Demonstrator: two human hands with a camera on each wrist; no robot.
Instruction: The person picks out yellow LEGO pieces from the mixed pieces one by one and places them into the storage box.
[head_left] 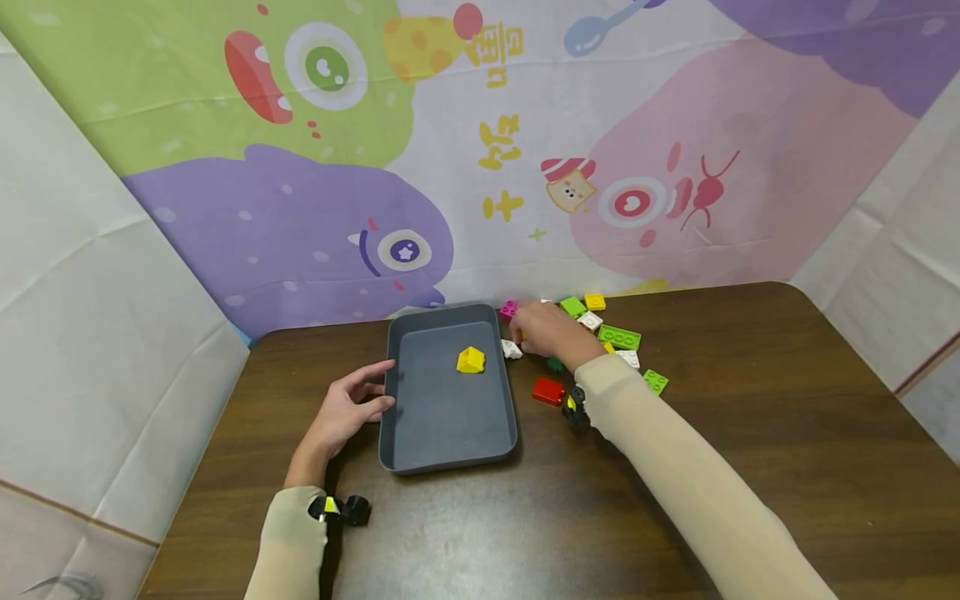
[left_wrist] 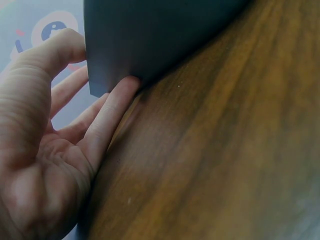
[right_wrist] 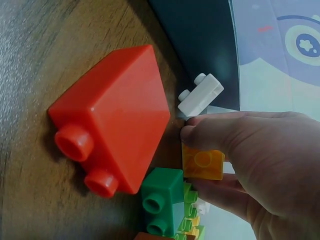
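My left hand (head_left: 341, 417) rests against the left side of a dark grey tray (head_left: 448, 458). Its fingers are fairly straight and touch the outer wall, as the left wrist view shows. Inside the tray lies one yellow brick (head_left: 471, 361). Beyond the tray's right side, my right hand (right_wrist: 270, 155) holds an orange-yellow brick (right_wrist: 202, 164) between thumb and fingers; from the head it is mostly covered. A white brick (right_wrist: 201, 95) lies by the thumb, beside the tray wall. Nearer the wrist are a red sloped brick (right_wrist: 122, 120) and a green brick (right_wrist: 162, 192).
Several bricks lie loosely at the back right of the brown table (head_left: 750, 433), among them a magenta brick (head_left: 508, 310), a long light green brick (head_left: 619, 337) and a yellow brick (head_left: 595, 302). A printed cloth (head_left: 510, 250) hangs behind the table's far edge.
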